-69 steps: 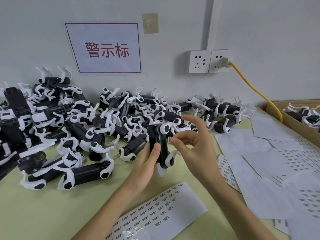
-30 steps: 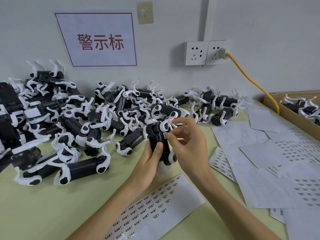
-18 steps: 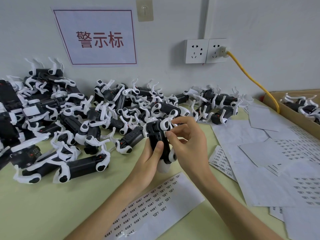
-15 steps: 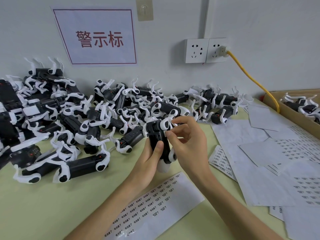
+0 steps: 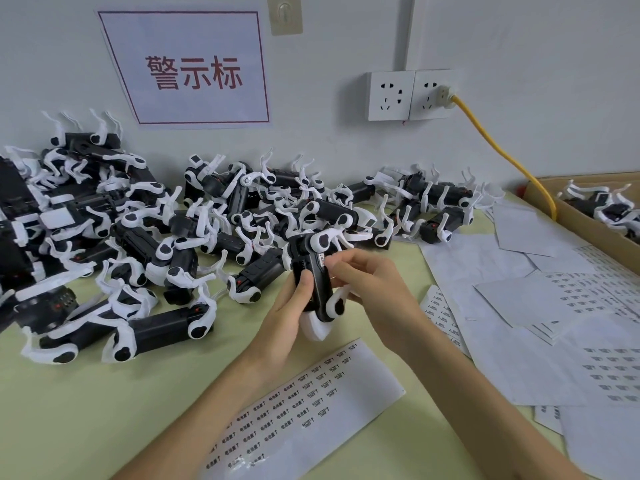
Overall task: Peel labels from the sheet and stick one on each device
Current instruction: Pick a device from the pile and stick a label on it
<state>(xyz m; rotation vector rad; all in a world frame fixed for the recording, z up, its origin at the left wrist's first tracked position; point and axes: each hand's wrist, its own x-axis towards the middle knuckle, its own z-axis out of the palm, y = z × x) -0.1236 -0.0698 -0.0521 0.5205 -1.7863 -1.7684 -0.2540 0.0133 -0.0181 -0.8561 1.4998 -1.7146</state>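
My left hand (image 5: 289,315) grips a black and white device (image 5: 317,271) upright above the table, thumb on its left side. My right hand (image 5: 372,289) is pinched at the device's upper right side, its fingertips pressing on a small white label (image 5: 322,260) there. A label sheet (image 5: 304,407) with rows of small printed labels lies flat on the table just below my hands. A large pile of the same devices (image 5: 145,230) covers the table to the left and behind.
Used white backing sheets (image 5: 540,306) lie spread on the right. A cardboard box (image 5: 588,220) with more devices stands at the far right. A yellow cable (image 5: 502,154) runs from the wall socket (image 5: 412,95) down to the box. A red-lettered sign (image 5: 188,67) hangs on the wall.
My right hand came down from an open pinch beside the device onto its upper side with the label, and has stayed there. The left hand has kept its hold.
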